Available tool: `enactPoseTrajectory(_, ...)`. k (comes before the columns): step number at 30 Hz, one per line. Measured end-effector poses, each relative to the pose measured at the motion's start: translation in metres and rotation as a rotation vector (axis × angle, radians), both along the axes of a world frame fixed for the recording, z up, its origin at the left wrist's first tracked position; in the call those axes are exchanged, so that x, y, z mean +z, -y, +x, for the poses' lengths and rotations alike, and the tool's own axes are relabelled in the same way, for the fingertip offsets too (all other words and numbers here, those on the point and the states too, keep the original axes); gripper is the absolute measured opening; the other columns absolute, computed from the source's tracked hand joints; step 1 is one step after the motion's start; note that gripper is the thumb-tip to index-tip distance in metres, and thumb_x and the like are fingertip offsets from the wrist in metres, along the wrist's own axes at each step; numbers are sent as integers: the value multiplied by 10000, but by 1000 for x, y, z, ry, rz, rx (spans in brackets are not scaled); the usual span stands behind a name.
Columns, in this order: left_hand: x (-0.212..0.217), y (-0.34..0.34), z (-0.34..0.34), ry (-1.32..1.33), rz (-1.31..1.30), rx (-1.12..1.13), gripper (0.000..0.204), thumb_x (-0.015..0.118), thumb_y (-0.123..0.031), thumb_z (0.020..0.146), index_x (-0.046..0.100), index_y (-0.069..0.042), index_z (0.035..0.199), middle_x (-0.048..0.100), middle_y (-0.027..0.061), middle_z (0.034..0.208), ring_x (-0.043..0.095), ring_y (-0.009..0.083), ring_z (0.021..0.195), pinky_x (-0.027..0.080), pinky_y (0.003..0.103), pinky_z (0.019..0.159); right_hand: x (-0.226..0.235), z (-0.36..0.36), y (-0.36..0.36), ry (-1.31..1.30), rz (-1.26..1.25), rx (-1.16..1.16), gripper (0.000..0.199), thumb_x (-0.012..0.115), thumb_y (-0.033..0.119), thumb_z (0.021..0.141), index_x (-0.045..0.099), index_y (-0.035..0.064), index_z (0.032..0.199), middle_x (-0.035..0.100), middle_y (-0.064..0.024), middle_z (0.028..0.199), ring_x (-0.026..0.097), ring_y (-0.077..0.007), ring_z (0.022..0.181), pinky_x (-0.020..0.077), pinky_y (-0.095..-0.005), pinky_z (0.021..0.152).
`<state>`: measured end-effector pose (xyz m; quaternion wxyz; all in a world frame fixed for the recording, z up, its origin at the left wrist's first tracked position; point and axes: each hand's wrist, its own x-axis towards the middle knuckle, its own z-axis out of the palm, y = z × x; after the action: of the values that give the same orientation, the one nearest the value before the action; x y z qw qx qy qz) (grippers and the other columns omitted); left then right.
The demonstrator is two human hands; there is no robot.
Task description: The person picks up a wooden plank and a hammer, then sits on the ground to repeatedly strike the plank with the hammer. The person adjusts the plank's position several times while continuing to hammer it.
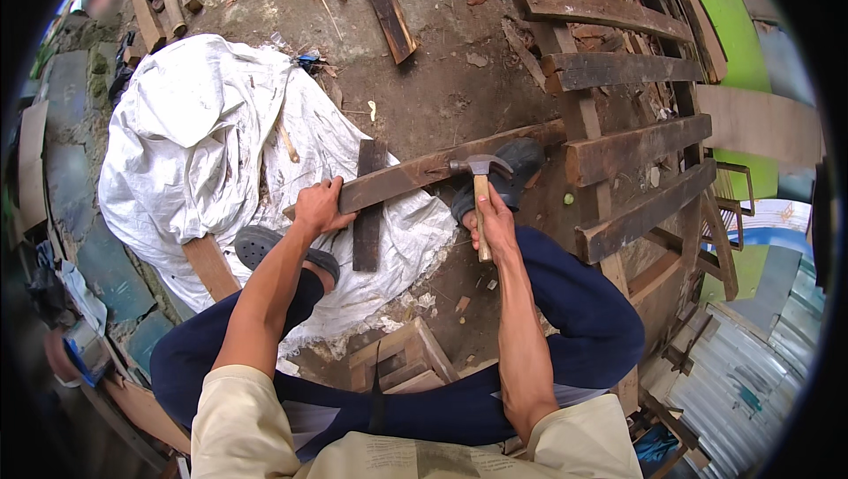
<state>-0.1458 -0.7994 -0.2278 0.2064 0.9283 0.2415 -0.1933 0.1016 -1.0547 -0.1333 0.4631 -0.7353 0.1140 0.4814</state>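
Note:
My left hand (322, 208) is closed around the near-left end of a long wooden plank (415, 172), which slants up to the right. Under that end a short dark board (367, 240) lies crosswise on a white sheet (203, 117). A claw hammer (481, 180) is in my right hand (493, 224), the fingers wrapped round its pale wooden handle. The hammer's metal head is at the plank's near side, in front of my right dark clog (521, 161); whether it touches the plank I cannot tell. My left clog (256, 247) rests on the sheet.
A slatted wooden pallet frame (632, 139) stands at the right. Loose timber (146, 6) lies at the far left, and a dark board (384, 6) on the dirt floor at the far middle. A small wooden frame (406, 360) sits between my legs. Corrugated metal sheets (742, 364) lie at the right.

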Motion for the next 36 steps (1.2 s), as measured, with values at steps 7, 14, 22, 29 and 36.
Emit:
enactPoseTrajectory(7,1,-1,1,8,7,-13,730,758,-593,717,512,-56,1145,667,182,926,698,372,800,561,471,693,-6,-10,-7,312,37,-224,579,480,257,1060,265,231,1598,497,-16,612,483,-106,425,430,-272,338)
enactPoseTrajectory(14,2,-1,5,-25,20,-15,740,760,-592,711,512,-48,1147,674,184,949,708,362,816,567,465,682,4,9,6,229,121,-317,578,461,241,1068,237,255,1601,490,-14,611,470,-107,396,429,-264,321)
enactPoseTrajectory(22,1,0,0,-28,30,-16,763,765,-599,710,511,-50,1176,669,173,962,708,354,858,566,458,725,-3,1,6,131,-22,-128,563,477,262,1064,274,285,1589,490,-17,645,468,-121,413,442,-294,340)
enactPoseTrajectory(29,-3,5,-5,-29,13,-6,788,767,-605,705,504,-34,1181,668,175,973,706,348,877,567,450,732,-10,-3,8,-28,-77,45,561,504,288,1063,292,298,1583,482,-11,616,442,-114,389,429,-291,323)
enactPoseTrajectory(36,3,-6,1,-8,8,-8,772,758,-576,716,498,-28,1193,672,177,981,703,346,875,569,454,732,-13,-26,-6,206,13,-145,584,510,276,1052,282,257,1590,490,-20,638,483,-123,414,441,-282,337)
